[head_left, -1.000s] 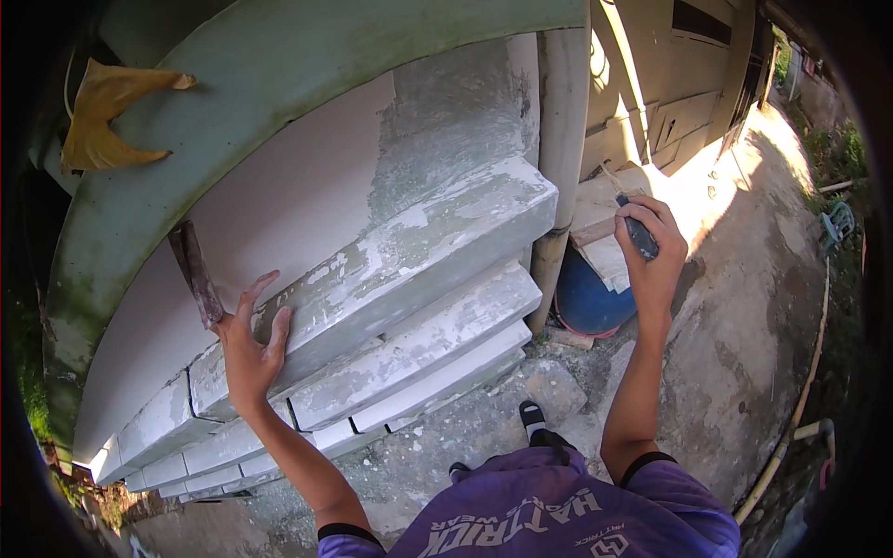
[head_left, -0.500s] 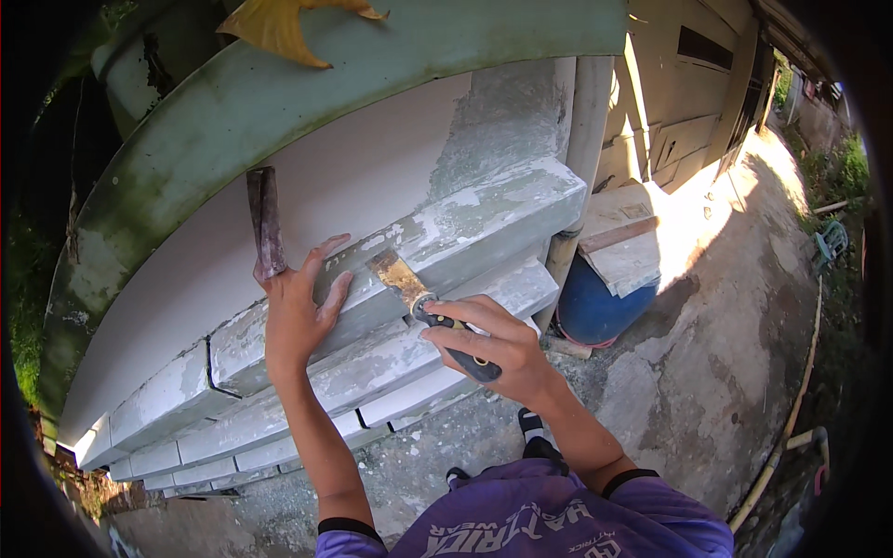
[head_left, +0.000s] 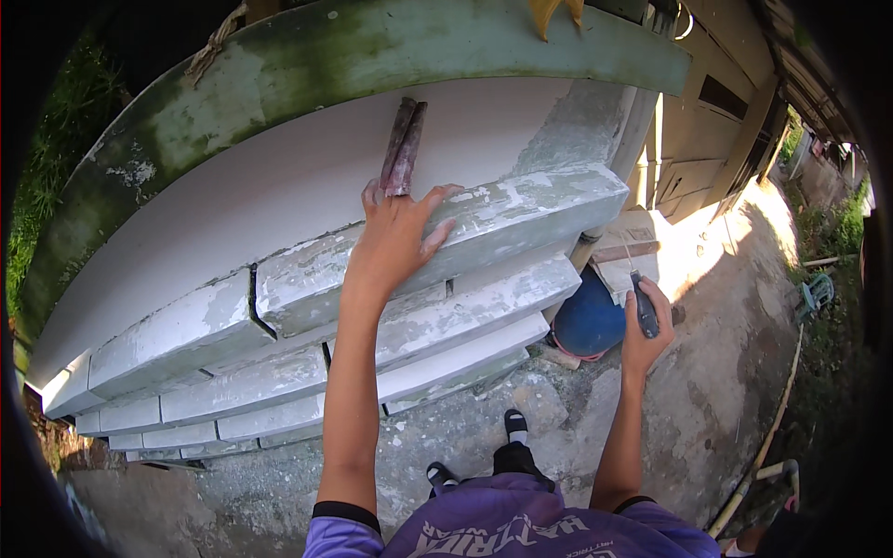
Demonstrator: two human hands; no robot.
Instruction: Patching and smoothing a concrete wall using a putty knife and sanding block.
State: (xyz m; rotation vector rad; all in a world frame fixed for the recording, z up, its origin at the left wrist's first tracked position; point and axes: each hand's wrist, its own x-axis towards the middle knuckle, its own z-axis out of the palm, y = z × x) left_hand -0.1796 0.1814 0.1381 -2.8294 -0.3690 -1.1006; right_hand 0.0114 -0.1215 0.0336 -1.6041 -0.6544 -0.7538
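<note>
The left hand [head_left: 391, 244] clamps its grip on a maroon strip [head_left: 406, 153] at the patchy ledge [head_left: 544, 197]; the right hand [head_left: 644, 349] clamps its on a dark-handled scraper [head_left: 643, 302] near the blue barrel [head_left: 586, 321].

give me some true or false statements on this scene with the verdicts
1. The right hand holds a dark-handled tool. True.
2. A pale board lies on the blue container. True.
3. The left hand is over the blue container. False: it is at the top ledge.
4. A dark narrow object extends beyond the left hand. True.
5. The shirt is green. False: it is purple.
</note>
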